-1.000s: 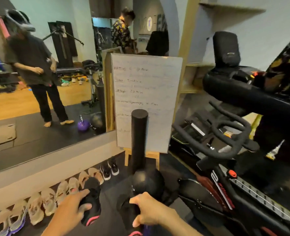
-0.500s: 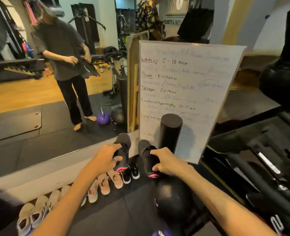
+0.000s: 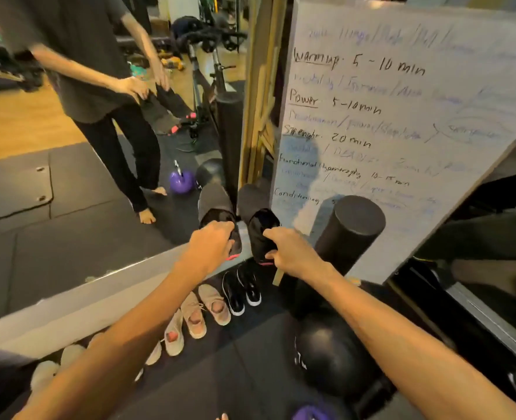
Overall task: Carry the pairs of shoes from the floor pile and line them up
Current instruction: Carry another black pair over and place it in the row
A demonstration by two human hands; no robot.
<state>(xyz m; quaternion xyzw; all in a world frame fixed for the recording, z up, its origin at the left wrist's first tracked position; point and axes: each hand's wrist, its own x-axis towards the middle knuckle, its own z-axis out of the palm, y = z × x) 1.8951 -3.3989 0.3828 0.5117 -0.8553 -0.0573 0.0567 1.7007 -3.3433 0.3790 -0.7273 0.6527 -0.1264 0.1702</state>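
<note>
My left hand grips one black shoe with a grey toe and pink heel trim by its collar. My right hand grips its mate the same way. Both shoes hang toes forward in the air, side by side, above the right end of the shoe row. On the dark mat below, along the base of the wall mirror, stand a glossy black pair with white soles, a tan pair and several pale shoes further left, partly hidden by my left forearm.
A whiteboard leans just right of the row, with an upright black foam roller before it. A black ball lies on the mat at lower right. The mirror shows a person's reflection, a purple kettlebell and an exercise bike.
Both hands have carried the black pair forward and up toward the mirror, from low over the mat to above the row's right end. My view has moved closer to the whiteboard.
</note>
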